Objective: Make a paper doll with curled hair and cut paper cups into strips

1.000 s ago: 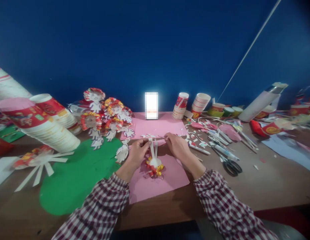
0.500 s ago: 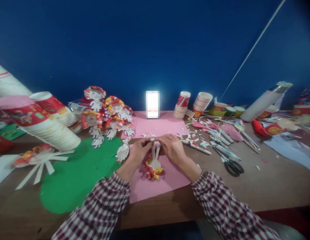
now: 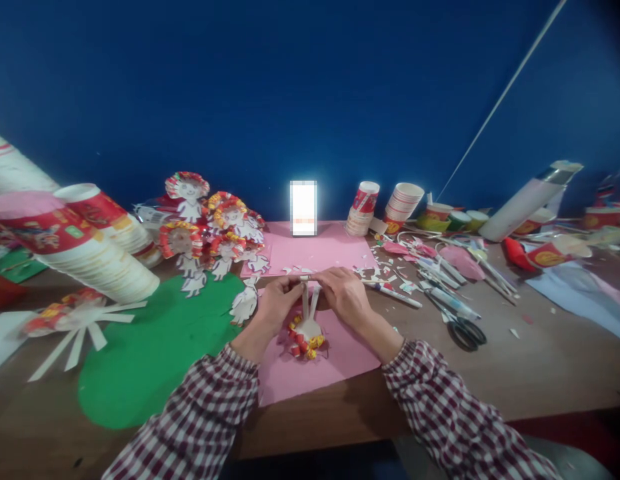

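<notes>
We find the left hand (image 3: 279, 301) pinching a pale strip (image 3: 305, 304) of the cut paper piece (image 3: 309, 327), which sits over the pink sheet (image 3: 343, 363); the right hand (image 3: 344, 293) adjoins (its grip we cannot tell). We judge curling underway; the next turn calls for even finger pressure.

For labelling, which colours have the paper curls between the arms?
Red and yellow paper curls, best in head view.

The left arm (image 3: 190, 413) and right arm (image 3: 450, 407) slant inward from either side, cuffs (image 3: 243, 353) gathered above bare wrists (image 3: 246, 343). In front of the person, the left hand (image 3: 279, 301) pinches thumb against fingers (image 3: 293, 283); close beside it, the right hand (image 3: 346, 297) shows its back, fingers bent leftward.
</notes>
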Demonstrator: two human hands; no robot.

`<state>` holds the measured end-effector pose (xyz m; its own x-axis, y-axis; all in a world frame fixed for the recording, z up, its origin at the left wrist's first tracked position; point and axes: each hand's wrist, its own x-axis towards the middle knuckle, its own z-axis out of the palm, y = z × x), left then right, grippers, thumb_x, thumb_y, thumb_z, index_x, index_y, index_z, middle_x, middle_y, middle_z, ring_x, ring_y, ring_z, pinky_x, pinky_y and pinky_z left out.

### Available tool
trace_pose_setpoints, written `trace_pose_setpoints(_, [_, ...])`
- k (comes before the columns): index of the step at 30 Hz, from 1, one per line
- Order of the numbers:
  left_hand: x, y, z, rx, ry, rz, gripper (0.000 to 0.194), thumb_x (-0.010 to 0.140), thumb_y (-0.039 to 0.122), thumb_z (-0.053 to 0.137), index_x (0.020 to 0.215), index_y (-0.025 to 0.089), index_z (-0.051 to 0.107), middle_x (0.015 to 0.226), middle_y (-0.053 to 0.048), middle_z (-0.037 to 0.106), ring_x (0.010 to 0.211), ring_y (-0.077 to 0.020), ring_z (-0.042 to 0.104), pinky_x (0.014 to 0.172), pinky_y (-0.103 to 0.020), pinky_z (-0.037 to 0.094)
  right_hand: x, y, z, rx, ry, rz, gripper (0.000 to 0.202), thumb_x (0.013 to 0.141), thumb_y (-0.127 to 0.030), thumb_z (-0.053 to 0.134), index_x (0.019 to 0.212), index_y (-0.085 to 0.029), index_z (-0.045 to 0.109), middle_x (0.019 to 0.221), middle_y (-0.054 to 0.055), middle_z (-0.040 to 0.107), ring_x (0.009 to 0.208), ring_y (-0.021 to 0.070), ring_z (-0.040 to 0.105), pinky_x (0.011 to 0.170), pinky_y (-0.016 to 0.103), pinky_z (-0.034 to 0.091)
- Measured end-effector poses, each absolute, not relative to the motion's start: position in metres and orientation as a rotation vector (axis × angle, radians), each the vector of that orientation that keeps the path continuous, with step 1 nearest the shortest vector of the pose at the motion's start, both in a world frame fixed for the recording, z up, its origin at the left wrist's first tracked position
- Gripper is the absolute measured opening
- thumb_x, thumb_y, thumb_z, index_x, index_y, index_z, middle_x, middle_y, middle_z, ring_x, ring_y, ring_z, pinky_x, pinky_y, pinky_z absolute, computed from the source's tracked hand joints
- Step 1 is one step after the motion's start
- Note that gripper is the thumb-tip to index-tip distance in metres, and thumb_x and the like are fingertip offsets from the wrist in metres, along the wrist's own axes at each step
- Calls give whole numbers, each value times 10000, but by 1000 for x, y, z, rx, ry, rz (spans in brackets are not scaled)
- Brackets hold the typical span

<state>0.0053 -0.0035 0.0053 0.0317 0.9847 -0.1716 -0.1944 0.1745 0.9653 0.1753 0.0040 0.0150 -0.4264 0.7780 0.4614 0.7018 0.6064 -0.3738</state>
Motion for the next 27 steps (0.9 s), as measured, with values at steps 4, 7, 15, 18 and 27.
trace_pose_setpoints(4, [5, -4, 8, 942, 1117, 1168, 339, 567, 334, 758, 826, 140, 656, 631, 11, 619, 550, -108, 557, 543, -233, 463, 175, 4, 16, -1177, -2237, 169, 290, 912, -182, 444, 1118, -237, 641, 1012, 67, 665, 942, 195, 555, 862, 323, 411])
trace_pose_setpoints(7, [5, -5, 10, 957, 1099, 1160, 351, 571, 357, 764, 821, 136, 656, 638, 3, 626, 556, -112, 563, 551, -238, 469, 176, 4, 16, -1169, -2229, 176, 291, 903, -170, 455, 1115, -234, 644, 1021, 61, 668, 946, 195, 553, 867, 319, 410])
trace_pose_setpoints(15, [6, -5, 8, 948, 1130, 1183, 350, 581, 400, 762, 789, 134, 672, 598, 5, 621, 509, -108, 538, 504, -230, 443, 174, 2, 18, -1181, -2246, 155, 279, 912, -180, 444, 1106, -230, 637, 1021, 57, 667, 951, 196, 547, 864, 320, 400])
trace_pose_setpoints(18, [5, -4, 5, 1001, 1144, 1201, 327, 596, 394, 754, 790, 137, 696, 636, -12, 649, 549, -118, 562, 539, -233, 449, 173, 1, 21, -1198, -2267, 134, 255, 926, -230, 438, 1088, -211, 634, 993, 75, 660, 925, 196, 553, 837, 317, 408])
trace_pose_setpoints(27, [3, 0, -4, 1129, 1157, 1200, 295, 653, 389, 722, 846, 166, 729, 794, -55, 705, 689, -155, 617, 655, -258, 483, 171, -1, 27, -1184, -2247, 258, 257, 940, -290, 444, 1107, -210, 622, 1019, 66, 645, 954, 168, 575, 826, 259, 431])
